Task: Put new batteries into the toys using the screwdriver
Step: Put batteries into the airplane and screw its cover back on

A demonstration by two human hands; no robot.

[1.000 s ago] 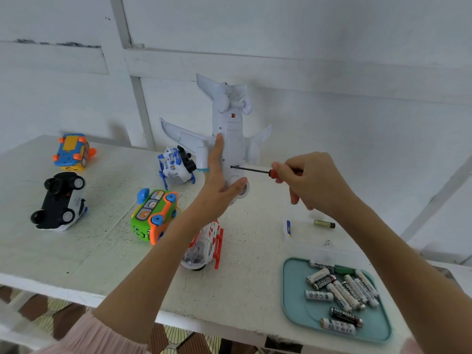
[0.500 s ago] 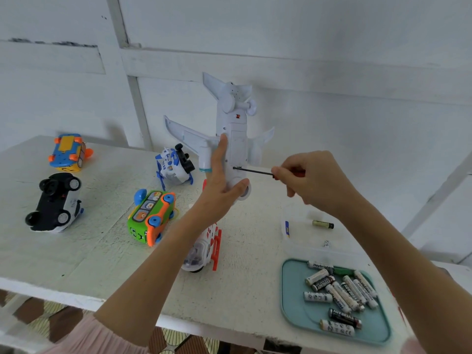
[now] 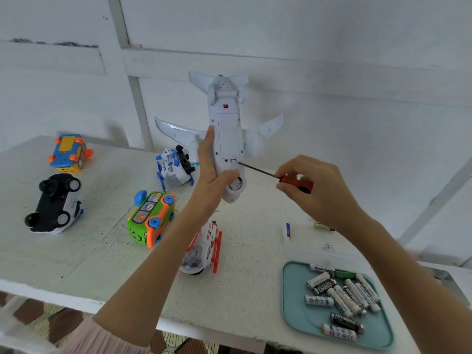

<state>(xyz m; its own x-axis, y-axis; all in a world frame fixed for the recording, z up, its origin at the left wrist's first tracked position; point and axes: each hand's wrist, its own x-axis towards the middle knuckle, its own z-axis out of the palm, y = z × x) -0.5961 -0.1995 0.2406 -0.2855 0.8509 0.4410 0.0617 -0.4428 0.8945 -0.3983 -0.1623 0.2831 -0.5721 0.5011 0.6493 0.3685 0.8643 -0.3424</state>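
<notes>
toy plane (image 3: pixel 226 139), belly out, is held upright above the tabletop (image 3: pixel 107 251), left hand (image 3: pixel 212 180) fingers clamped round its fuselage. right hand (image 3: pixel 314 185) fingers pinch the screwdriver (image 3: pixel 275 176), tip at the battery cover. likely light, hollow, slippery plastic; grip the body, since the thin wings may flex.

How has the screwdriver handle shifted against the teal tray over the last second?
Yes. The red screwdriver handle in the right hand has dropped closer to the teal tray, so the shaft now slopes up to the airplane.

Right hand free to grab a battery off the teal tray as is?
Probably not: the right hand is shut on the screwdriver. The path to the batteries looks clear.
</notes>
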